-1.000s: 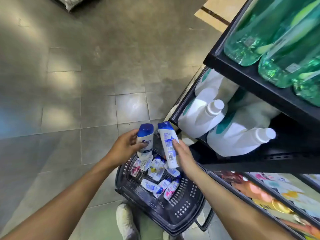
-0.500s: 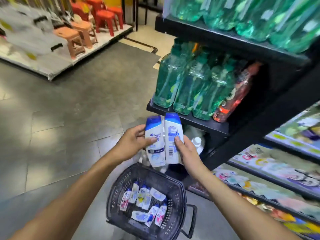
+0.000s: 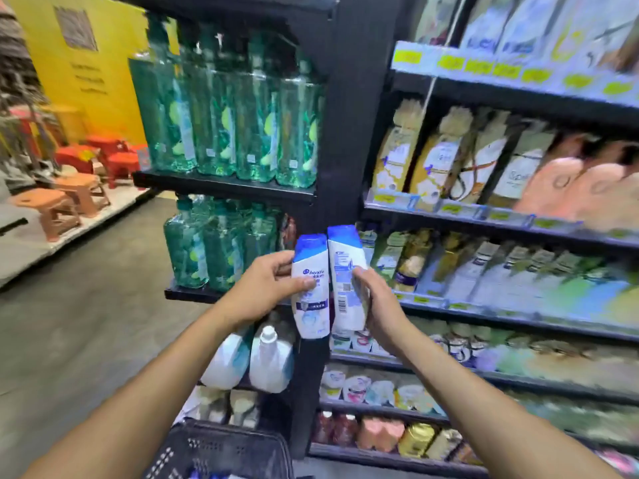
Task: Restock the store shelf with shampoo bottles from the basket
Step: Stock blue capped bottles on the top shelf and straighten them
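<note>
Both bottles have come up from over the basket (image 3: 221,451) to shelf height: the left hand (image 3: 266,288) clasps the front-facing Head & Shoulders bottle (image 3: 311,305), the right hand (image 3: 378,300) the barcode-side shampoo bottle (image 3: 345,267), side by side. Placing them on the store shelf (image 3: 501,314) looks next.

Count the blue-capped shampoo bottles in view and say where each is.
2. One bottle is held in the left hand, the other bottle in the right hand, side by side. More may hide in the basket.
</note>
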Demonstrator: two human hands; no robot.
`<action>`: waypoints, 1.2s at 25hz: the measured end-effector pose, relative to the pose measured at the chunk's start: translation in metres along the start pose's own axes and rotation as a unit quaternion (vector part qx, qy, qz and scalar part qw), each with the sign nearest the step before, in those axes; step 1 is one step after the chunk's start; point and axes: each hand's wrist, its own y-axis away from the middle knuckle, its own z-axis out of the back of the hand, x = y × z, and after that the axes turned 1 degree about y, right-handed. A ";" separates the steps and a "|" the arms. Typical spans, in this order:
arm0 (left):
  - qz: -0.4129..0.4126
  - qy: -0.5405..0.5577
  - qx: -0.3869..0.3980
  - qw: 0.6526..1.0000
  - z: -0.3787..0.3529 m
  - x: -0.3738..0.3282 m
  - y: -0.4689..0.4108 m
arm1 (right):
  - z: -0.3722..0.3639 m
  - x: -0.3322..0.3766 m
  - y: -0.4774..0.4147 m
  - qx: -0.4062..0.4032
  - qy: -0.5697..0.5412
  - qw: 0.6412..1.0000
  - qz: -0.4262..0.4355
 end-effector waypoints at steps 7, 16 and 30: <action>-0.089 -0.027 0.049 0.994 -0.092 -0.094 -0.050 | 0.081 0.108 0.027 -0.014 0.076 0.994 0.076; -0.176 -0.064 0.059 0.981 -0.126 -0.187 -0.110 | 0.117 0.223 0.008 -0.026 0.108 0.975 0.192; -0.208 -0.097 0.075 0.970 -0.083 -0.226 -0.210 | 0.122 0.350 -0.067 -0.098 0.210 0.946 0.227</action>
